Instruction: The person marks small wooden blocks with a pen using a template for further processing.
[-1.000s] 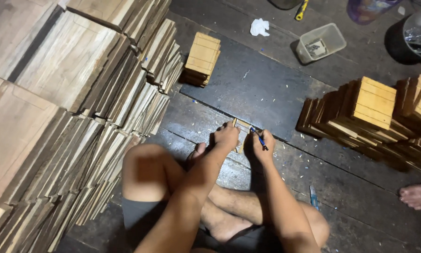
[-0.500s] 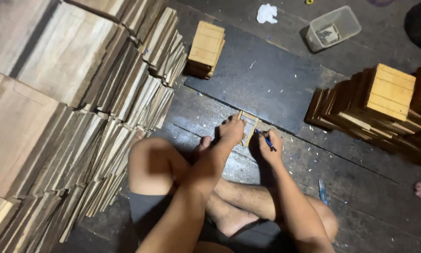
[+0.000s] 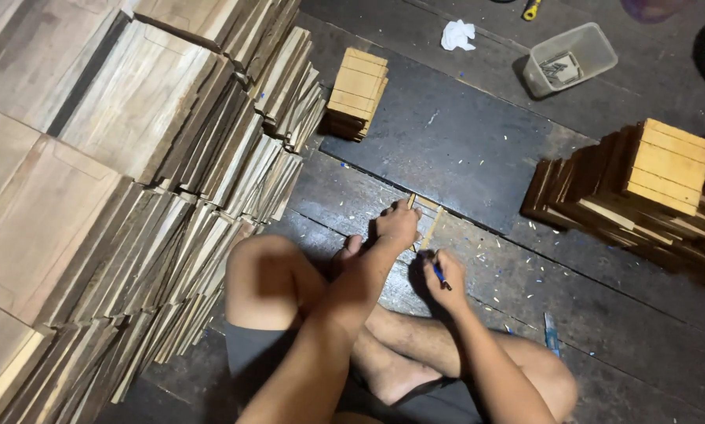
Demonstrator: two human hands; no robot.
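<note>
Strips (image 3: pixel 428 217) half under left hand (image 3: pixel 397 226)

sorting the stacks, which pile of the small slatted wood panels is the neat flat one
The small stack at the top centre, on the dark sheet. Its panels lie flat and squared up; the pile on the right leans in slanted rows.

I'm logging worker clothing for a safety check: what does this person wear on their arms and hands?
Nothing: both forearms are bare, with no sleeves, gloves, watch or rings visible on the left hand or right hand. Dark grey shorts show below.
</note>
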